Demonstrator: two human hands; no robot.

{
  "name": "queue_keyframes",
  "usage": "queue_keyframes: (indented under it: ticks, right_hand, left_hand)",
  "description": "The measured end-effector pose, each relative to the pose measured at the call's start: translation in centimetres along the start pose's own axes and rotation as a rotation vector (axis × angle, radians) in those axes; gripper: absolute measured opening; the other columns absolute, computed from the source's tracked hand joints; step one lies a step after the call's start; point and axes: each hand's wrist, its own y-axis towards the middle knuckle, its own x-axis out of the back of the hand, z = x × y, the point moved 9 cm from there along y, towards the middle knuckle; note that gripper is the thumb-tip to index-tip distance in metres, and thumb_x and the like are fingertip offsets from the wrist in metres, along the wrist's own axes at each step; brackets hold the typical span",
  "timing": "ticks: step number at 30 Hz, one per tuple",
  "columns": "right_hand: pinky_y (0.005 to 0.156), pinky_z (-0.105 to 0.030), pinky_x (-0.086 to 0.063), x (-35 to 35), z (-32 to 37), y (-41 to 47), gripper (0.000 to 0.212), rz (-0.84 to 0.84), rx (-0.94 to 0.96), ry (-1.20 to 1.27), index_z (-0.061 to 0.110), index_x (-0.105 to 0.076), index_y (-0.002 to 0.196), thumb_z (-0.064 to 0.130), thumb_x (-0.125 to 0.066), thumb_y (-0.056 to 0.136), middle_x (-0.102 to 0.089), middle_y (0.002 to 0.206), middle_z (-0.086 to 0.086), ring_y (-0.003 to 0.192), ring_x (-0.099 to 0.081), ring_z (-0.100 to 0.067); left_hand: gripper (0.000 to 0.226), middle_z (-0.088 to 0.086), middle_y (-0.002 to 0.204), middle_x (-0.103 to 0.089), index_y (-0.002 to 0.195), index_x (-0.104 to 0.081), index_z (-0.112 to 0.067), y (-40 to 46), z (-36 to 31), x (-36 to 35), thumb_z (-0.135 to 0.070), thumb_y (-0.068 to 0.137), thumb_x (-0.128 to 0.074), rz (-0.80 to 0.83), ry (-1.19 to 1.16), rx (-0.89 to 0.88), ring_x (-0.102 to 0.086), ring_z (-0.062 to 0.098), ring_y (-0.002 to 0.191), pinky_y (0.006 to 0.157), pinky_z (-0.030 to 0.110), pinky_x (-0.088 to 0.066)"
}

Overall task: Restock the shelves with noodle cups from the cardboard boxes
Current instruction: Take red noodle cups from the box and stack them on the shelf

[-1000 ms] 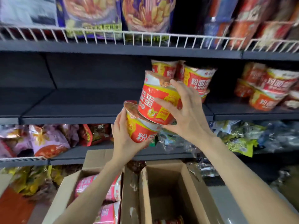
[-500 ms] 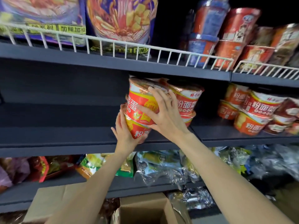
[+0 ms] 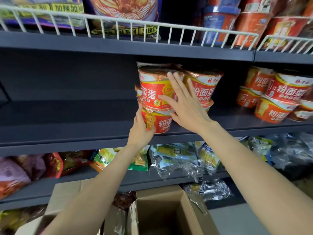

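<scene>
Red noodle cups sit stacked near the shelf [image 3: 67,131] front edge: left hand [image 3: 140,131] grips the lower cup [image 3: 160,122], right hand [image 3: 184,106] presses straight, spread fingers against the upper cup [image 3: 154,92].

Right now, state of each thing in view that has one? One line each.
Upper red noodle cup: upright, stacked on the lower cup, sealed.
Lower red noodle cup: upright on the grey metal shelf, sealed.
Left hand: grip curled round the lower cup.
Right hand: fingers straight, pressing the stack.
Brown cardboard box: flaps open.
</scene>
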Motion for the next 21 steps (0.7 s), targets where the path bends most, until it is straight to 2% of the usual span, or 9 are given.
queue_keyframes:
  ticks: [2, 3, 7, 11, 13, 16, 19, 21]
  right_hand:
    - [0.116, -0.057, -0.006, 0.8, 0.7, -1.4, 0.057, 0.012, -0.033, 0.047, 0.02, -0.052, 0.131, 0.012, -0.072, 0.078, -0.006, 0.158, -0.019, 0.147, -0.001, -0.033]
    - [0.116, -0.057, -0.006, 1.2, 1.2, -2.3, 0.055, 0.022, -0.045, 0.074, 0.019, -0.053, 0.13, 0.013, -0.071, 0.079, -0.009, 0.158, -0.018, 0.147, -0.002, -0.032]
    - [0.116, -0.056, -0.009, 2.7, 5.0, -6.4, 0.046, 0.073, -0.028, 0.164, 0.017, -0.059, 0.124, 0.017, -0.07, 0.079, -0.035, 0.15, -0.012, 0.144, -0.021, -0.03]
    - [0.112, -0.052, -0.026, 4.2, 9.7, -10.7, 0.04, 0.122, -0.057, 0.297, 0.012, -0.063, 0.119, 0.013, -0.071, 0.079, -0.054, 0.135, -0.011, 0.133, -0.042, -0.03]
    - [0.103, -0.048, -0.042, 5.0, 12.2, -12.9, 0.036, 0.149, -0.099, 0.392, 0.012, -0.064, 0.117, 0.011, -0.069, 0.081, -0.061, 0.125, -0.009, 0.122, -0.052, -0.03]
    - [0.083, -0.038, -0.052, 5.9, 15.7, -16.2, 0.029, 0.209, -0.188, 0.484, 0.014, -0.064, 0.116, 0.013, -0.061, 0.087, -0.069, 0.11, -0.003, 0.102, -0.064, -0.025]
    - [0.06, -0.031, -0.051, 5.7, 18.8, -20.0, 0.021, 0.281, -0.249, 0.523, 0.018, -0.066, 0.109, 0.017, -0.058, 0.089, -0.071, 0.085, 0.003, 0.077, -0.068, -0.021]
    - [0.059, -0.027, -0.049, 4.9, 20.1, -22.6, 0.021, 0.362, -0.299, 0.511, 0.023, -0.065, 0.109, 0.022, -0.055, 0.091, -0.07, 0.083, 0.008, 0.074, -0.067, -0.016]
  left_hand:
    - [0.097, 0.001, 0.148, -0.036, 0.148, 0.009, -0.038, -0.8, -0.9, 0.3, -0.027, 0.085, -0.064, 0.053, -0.052, 0.016, -0.046, 0.022, 0.126, 0.097, 0.044, -0.045]
    - [0.094, 0.001, 0.146, -0.039, 0.149, 0.005, -0.034, -1.5, -1.5, 0.8, -0.026, 0.086, -0.063, 0.059, -0.025, -0.003, -0.044, 0.02, 0.127, 0.097, 0.04, -0.044]
    - [0.056, -0.002, 0.134, -0.055, 0.143, -0.036, -0.022, -6.0, -3.6, 4.4, -0.025, 0.092, -0.058, 0.121, 0.201, -0.048, -0.049, 0.017, 0.123, 0.094, 0.031, -0.042]
    - [0.032, -0.013, 0.11, -0.068, 0.125, -0.056, -0.028, -12.8, -4.8, 9.1, -0.027, 0.094, -0.054, 0.125, 0.284, -0.055, -0.062, 0.009, 0.104, 0.084, 0.031, -0.049]
    - [0.025, -0.014, 0.099, -0.071, 0.116, -0.063, -0.029, -16.5, -4.9, 11.2, -0.029, 0.092, -0.055, 0.099, 0.314, -0.076, -0.065, 0.008, 0.096, 0.08, 0.029, -0.05]
    - [0.026, -0.013, 0.089, -0.073, 0.106, -0.068, -0.03, -22.2, -4.0, 13.8, -0.04, 0.087, -0.052, 0.064, 0.34, -0.054, -0.067, 0.008, 0.086, 0.076, 0.032, -0.053]
    - [0.024, -0.011, 0.088, -0.073, 0.103, -0.068, -0.031, -27.4, -0.7, 14.9, -0.036, 0.087, -0.052, 0.103, 0.333, 0.043, -0.066, 0.01, 0.083, 0.076, 0.032, -0.052]
    - [0.018, -0.006, 0.09, -0.073, 0.104, -0.068, -0.029, -30.1, 2.1, 14.9, -0.027, 0.09, -0.057, 0.131, 0.324, 0.127, -0.066, 0.014, 0.085, 0.078, 0.032, -0.052]
